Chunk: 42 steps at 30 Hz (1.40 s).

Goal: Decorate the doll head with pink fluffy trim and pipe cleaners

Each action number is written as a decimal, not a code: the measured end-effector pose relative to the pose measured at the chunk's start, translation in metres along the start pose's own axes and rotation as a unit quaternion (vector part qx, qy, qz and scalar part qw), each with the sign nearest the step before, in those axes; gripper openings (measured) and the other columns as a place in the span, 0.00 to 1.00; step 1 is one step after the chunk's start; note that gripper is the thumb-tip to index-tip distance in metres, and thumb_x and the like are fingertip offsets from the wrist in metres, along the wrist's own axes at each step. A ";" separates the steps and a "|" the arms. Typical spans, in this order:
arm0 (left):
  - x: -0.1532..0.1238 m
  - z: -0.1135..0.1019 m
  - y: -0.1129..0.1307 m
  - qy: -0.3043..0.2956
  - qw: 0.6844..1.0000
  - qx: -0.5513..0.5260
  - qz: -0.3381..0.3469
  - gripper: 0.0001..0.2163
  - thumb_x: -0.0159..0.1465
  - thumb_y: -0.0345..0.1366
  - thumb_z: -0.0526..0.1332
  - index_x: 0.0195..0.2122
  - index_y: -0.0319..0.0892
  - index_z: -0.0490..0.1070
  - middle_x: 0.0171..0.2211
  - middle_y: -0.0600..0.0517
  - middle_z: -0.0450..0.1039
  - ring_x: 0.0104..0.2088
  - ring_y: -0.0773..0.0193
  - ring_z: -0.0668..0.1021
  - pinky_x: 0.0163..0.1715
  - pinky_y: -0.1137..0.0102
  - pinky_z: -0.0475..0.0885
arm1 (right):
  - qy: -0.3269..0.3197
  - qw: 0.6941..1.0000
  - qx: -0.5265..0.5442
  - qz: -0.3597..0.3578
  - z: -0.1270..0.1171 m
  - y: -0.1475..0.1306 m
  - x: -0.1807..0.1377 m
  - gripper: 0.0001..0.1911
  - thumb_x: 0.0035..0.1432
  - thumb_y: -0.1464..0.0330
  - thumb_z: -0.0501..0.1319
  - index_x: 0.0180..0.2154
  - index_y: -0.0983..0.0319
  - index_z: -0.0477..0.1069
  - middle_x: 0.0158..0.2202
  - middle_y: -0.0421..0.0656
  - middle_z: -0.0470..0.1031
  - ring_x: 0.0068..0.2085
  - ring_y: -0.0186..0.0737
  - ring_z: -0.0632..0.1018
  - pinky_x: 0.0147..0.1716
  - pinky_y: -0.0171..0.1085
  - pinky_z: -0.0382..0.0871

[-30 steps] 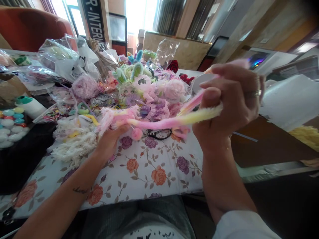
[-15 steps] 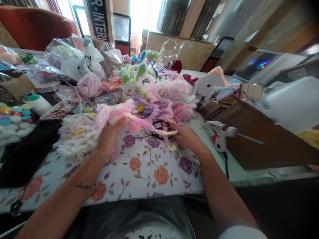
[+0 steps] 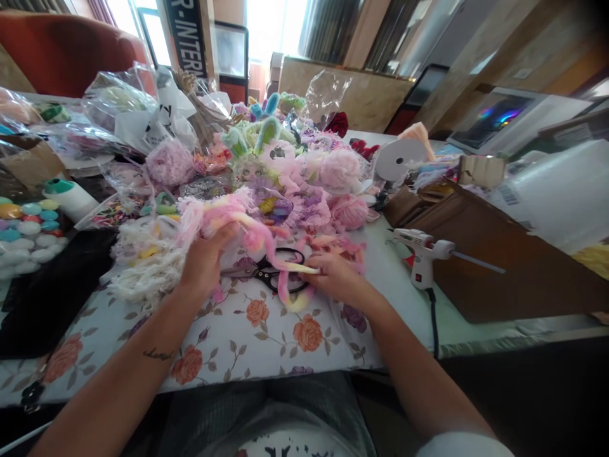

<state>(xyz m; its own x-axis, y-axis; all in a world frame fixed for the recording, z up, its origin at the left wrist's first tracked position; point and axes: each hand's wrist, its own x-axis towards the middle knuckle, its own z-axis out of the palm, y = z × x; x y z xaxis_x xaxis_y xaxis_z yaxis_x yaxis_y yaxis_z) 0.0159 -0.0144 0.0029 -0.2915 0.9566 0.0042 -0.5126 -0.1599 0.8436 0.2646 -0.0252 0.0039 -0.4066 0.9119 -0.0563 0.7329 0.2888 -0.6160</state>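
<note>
My left hand (image 3: 209, 254) is closed around a bundle of thick fluffy pink-and-yellow yarn (image 3: 228, 212). From it a strand runs right to my right hand (image 3: 335, 277), whose fingertips pinch its pale yellow part. A loop of the same strand hangs below, over the flowered cloth. Black-handled scissors (image 3: 264, 274) sit between the hands, blades pointing left, their handle loops partly behind the strand and close to my right fingertips; whether the fingers touch them I cannot tell. A heap of white fringed yarn (image 3: 147, 273) lies left of my left hand.
A white glue gun (image 3: 421, 254) stands at right beside a brown cardboard box (image 3: 514, 266). Behind the hands rises a pile with a doll (image 3: 252, 171), pink yarn balls (image 3: 349, 212) and plastic bags. A white ribbon spool (image 3: 401, 160) stands back right; coloured pompoms (image 3: 33, 225) lie far left.
My right hand has moved left and slightly toward me with the strand, which now sags more. The scissors have shifted left and nearer too. My left hand has barely moved.
</note>
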 end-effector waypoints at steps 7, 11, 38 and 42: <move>0.001 -0.002 -0.002 0.012 1.000 0.007 -0.008 0.12 0.45 0.35 0.75 0.30 0.40 0.79 0.33 0.53 0.79 0.37 0.63 0.80 0.40 0.72 0.74 | 0.141 0.987 -0.073 -0.001 -0.005 0.009 0.008 0.24 0.52 0.77 0.57 0.51 0.59 0.73 0.45 0.46 0.79 0.44 0.46 0.78 0.41 0.37 0.68; 0.002 -0.003 -0.004 -0.008 1.000 0.008 -0.002 0.12 0.45 0.35 0.75 0.30 0.40 0.79 0.33 0.53 0.79 0.36 0.64 0.79 0.40 0.72 0.74 | 0.028 0.988 -0.150 -0.008 -0.007 0.012 0.021 0.31 0.53 0.80 0.54 0.58 0.59 0.68 0.50 0.49 0.77 0.47 0.47 0.77 0.41 0.36 0.68; -0.002 0.001 -0.005 -0.028 0.999 0.036 -0.018 0.14 0.45 0.33 0.75 0.34 0.39 0.78 0.36 0.50 0.80 0.40 0.58 0.80 0.46 0.65 0.75 | 0.071 0.985 -0.149 0.040 -0.051 0.004 -0.020 0.13 0.56 0.64 0.64 0.43 0.56 0.77 0.40 0.43 0.79 0.32 0.41 0.76 0.30 0.37 0.64; 0.000 0.000 -0.005 -0.020 0.999 0.024 -0.024 0.14 0.45 0.34 0.75 0.33 0.39 0.78 0.34 0.52 0.80 0.37 0.63 0.80 0.43 0.69 0.75 | 0.048 0.990 -0.109 -0.071 -0.020 -0.005 0.005 0.15 0.56 0.66 0.65 0.47 0.57 0.76 0.43 0.44 0.76 0.38 0.42 0.76 0.36 0.37 0.67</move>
<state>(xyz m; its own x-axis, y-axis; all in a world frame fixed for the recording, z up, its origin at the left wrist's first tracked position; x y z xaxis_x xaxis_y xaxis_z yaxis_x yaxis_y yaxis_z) 0.0183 -0.0135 -0.0018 -0.2343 0.9721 -0.0152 -0.4854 -0.1034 0.8682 0.2698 -0.0163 0.0219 -0.4680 0.8779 0.1011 0.7760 0.4630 -0.4282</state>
